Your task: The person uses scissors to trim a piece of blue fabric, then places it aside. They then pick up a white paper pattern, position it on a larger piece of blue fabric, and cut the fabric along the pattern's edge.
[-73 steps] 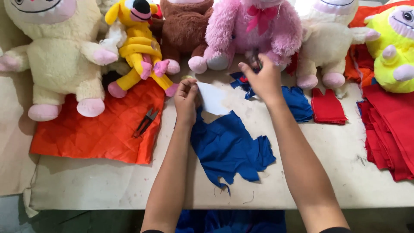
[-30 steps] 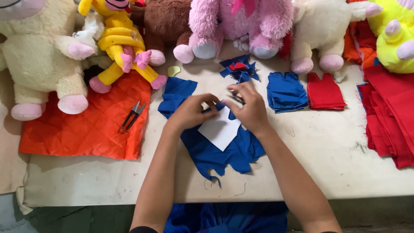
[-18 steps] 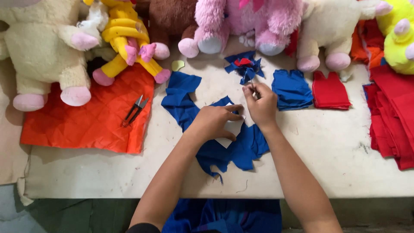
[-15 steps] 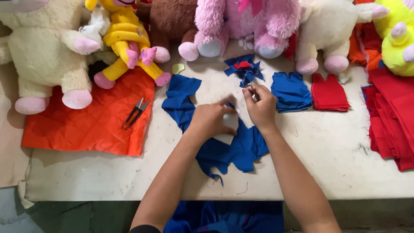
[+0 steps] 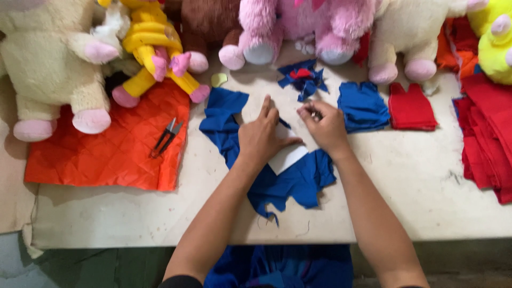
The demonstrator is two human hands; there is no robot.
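A ragged piece of blue cloth [image 5: 298, 184] lies on the table in front of me, with a white paper pattern [image 5: 288, 158] on top of it. My left hand [image 5: 262, 136] presses flat on the pattern, fingers spread and pointing away. My right hand [image 5: 326, 127] rests just to the right, its fingertips pinched on a small marking tool at the pattern's far edge. The tool is mostly hidden by the fingers.
Orange quilted fabric [image 5: 106, 154] with small snips [image 5: 166, 137] lies at left. Plush toys [image 5: 53, 58] line the back edge. Cut blue pieces [image 5: 364, 105], a red piece [image 5: 409, 106] and a red cloth stack [image 5: 488, 133] sit right. Blue scraps [image 5: 302, 79] lie behind my hands.
Both hands came back from the far side of the table, brought the white pattern onto the blue cloth and settled on it. My left hand now lies flatter on the pattern.
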